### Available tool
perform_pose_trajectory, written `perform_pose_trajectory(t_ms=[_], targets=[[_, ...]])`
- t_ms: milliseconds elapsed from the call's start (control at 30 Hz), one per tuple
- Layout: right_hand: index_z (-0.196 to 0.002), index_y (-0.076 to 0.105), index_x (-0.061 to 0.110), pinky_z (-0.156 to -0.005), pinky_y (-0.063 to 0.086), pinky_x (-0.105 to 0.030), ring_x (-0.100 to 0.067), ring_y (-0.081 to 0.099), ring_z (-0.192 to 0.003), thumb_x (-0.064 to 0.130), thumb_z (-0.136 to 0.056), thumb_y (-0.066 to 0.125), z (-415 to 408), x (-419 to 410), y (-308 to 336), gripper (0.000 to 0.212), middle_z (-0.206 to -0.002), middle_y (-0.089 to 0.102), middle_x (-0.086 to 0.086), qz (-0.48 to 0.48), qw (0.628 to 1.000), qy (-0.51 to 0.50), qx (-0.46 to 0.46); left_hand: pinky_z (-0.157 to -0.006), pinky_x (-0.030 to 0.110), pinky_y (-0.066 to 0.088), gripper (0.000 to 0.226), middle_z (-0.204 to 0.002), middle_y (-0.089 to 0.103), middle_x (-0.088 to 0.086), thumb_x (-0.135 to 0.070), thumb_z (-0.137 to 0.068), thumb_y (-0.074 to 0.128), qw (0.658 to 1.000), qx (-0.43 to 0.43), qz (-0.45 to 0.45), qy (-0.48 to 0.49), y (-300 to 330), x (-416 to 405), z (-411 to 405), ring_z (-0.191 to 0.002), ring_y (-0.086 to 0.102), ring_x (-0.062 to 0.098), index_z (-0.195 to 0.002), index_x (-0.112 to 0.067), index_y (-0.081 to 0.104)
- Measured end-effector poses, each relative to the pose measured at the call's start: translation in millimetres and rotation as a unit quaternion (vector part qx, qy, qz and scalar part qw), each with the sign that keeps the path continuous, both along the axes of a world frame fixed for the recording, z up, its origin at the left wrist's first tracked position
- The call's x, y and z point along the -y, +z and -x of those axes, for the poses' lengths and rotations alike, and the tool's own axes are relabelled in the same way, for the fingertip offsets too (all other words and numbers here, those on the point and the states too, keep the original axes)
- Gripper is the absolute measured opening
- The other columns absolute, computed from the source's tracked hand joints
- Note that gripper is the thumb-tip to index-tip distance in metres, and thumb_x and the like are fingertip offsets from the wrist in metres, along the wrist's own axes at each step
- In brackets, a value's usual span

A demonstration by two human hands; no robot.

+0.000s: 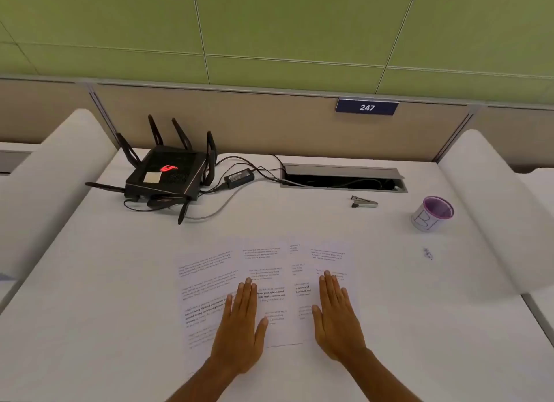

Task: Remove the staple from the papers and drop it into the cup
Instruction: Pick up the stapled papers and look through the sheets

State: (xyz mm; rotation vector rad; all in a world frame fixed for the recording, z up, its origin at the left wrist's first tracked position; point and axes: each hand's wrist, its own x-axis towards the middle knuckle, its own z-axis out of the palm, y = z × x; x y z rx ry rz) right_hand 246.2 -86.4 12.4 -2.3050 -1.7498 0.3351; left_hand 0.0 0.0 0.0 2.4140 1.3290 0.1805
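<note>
- both the left hand point(239, 329) and the right hand point(337, 320) lie flat and open on the papers point(271, 284), gripping nothing.
- the papers are thin and floppy, likely to slide; pin them down near the staple.
- the staple itself is too small to find here.
- the staple remover point(364, 201) lies well apart, the cup point(431, 213) to its right.

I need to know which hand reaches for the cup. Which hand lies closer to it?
The right hand, flat on the papers' right side; the purple-rimmed cup stands far right, while the left hand lies further left.
</note>
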Motion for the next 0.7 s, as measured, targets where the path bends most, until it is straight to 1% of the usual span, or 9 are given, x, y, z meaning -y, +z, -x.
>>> perform_pose_trajectory(t_ms=[133, 167, 233, 300, 333, 433, 533, 600, 700], targets=[[-0.165, -0.002, 0.016, -0.131, 0.0, -0.043, -0.011, -0.012, -0.159, 0.036, -0.108, 0.032, 0, -1, -1, 0.069, -0.173, -0.01, 0.004, -0.019, 0.999, -0.002, -0.04, -0.128, 0.049, -0.006, 0.086, -0.174, -0.018, 0.0, -0.069, -0.099, 0.006, 1.0, -0.013, 0.007, 0.003, -3, 2, 2, -0.162, -0.011, 0.023, -0.166, -0.017, -0.007], [-0.165, 0.008, 0.016, -0.131, 0.006, -0.042, -0.011, -0.003, -0.16, 0.03, -0.108, 0.04, 0, -3, -1, 0.067, -0.174, 0.001, 0.004, -0.038, 0.998, -0.007, -0.058, -0.128, 0.052, -0.008, 0.087, -0.174, -0.02, 0.001, -0.07, -0.099, 0.009, 1.0, -0.01, 0.008, 0.005, -3, 0, 2, -0.162, -0.014, 0.022, -0.165, -0.018, -0.008], [-0.159, 0.037, 0.014, -0.123, 0.03, -0.036, -0.016, 0.034, -0.153, 0.018, -0.101, 0.059, 0, -3, 5, 0.061, -0.165, 0.037, -0.001, -0.108, 0.989, -0.031, -0.094, -0.128, 0.056, -0.015, 0.086, -0.173, -0.022, -0.002, -0.069, -0.1, 0.02, 1.0, 0.014, 0.022, 0.009, 2, -6, 3, -0.16, -0.02, 0.018, -0.165, -0.021, -0.011], [-0.14, 0.062, 0.012, -0.105, 0.052, -0.037, -0.022, 0.066, -0.122, 0.007, -0.092, 0.073, -2, -4, 6, 0.049, -0.137, 0.068, -0.006, -0.173, 0.976, -0.076, -0.109, -0.128, 0.057, -0.014, 0.081, -0.175, -0.007, -0.008, -0.061, -0.103, 0.033, 0.996, 0.08, 0.04, 0.019, 11, -13, 8, -0.162, -0.007, 0.013, -0.166, -0.027, -0.006], [-0.13, 0.07, 0.011, -0.096, 0.059, -0.042, -0.025, 0.072, -0.108, 0.003, -0.089, 0.076, -4, -5, 6, 0.042, -0.122, 0.075, -0.007, -0.192, 0.969, -0.104, -0.115, -0.13, 0.057, -0.007, 0.077, -0.174, 0.007, -0.01, -0.054, -0.104, 0.039, 0.991, 0.119, 0.046, 0.03, 16, -17, 12, -0.161, 0.007, 0.011, -0.166, -0.03, 0.0], [-0.117, 0.076, 0.01, -0.083, 0.063, -0.051, -0.026, 0.074, -0.095, 0.004, -0.087, 0.078, -14, -9, 8, 0.031, -0.108, 0.078, -0.007, -0.194, 0.955, -0.171, -0.146, -0.125, 0.052, 0.033, 0.068, -0.157, 0.048, -0.013, -0.039, -0.105, 0.05, 0.972, 0.218, 0.035, 0.086, 23, -34, 36, -0.14, 0.053, 0.011, -0.165, -0.032, 0.019], [-0.128, 0.069, 0.012, -0.1, 0.056, -0.051, -0.031, 0.066, -0.115, 0.013, -0.091, 0.075, -29, -14, 12, 0.038, -0.123, 0.073, -0.008, -0.136, 0.959, -0.203, -0.142, -0.101, 0.049, 0.059, 0.061, -0.132, 0.072, -0.003, -0.028, -0.104, 0.056, 0.951, 0.267, -0.003, 0.153, 16, -55, 67, -0.111, 0.074, 0.018, -0.161, -0.023, 0.035], [-0.139, 0.059, 0.01, -0.107, 0.049, -0.05, -0.033, 0.056, -0.13, 0.023, -0.093, 0.073, -39, -16, 10, 0.05, -0.138, 0.063, -0.011, -0.081, 0.968, -0.212, -0.109, -0.101, 0.053, 0.059, 0.061, -0.128, 0.074, 0.005, -0.021, -0.1, 0.062, 0.948, 0.253, -0.02, 0.193, 11, -67, 86, -0.113, 0.073, 0.026, -0.157, -0.02, 0.039], [-0.151, 0.043, 0.005, -0.114, 0.041, -0.048, -0.034, 0.044, -0.142, 0.031, -0.095, 0.069, -52, -16, 1, 0.067, -0.152, 0.049, -0.016, -0.022, 0.968, -0.224, -0.107, -0.12, 0.063, 0.035, 0.075, -0.159, 0.047, 0.017, -0.043, -0.097, 0.062, 0.962, 0.14, 0.002, 0.234, -6, -74, 109, -0.146, 0.045, 0.039, -0.159, -0.012, 0.033]])
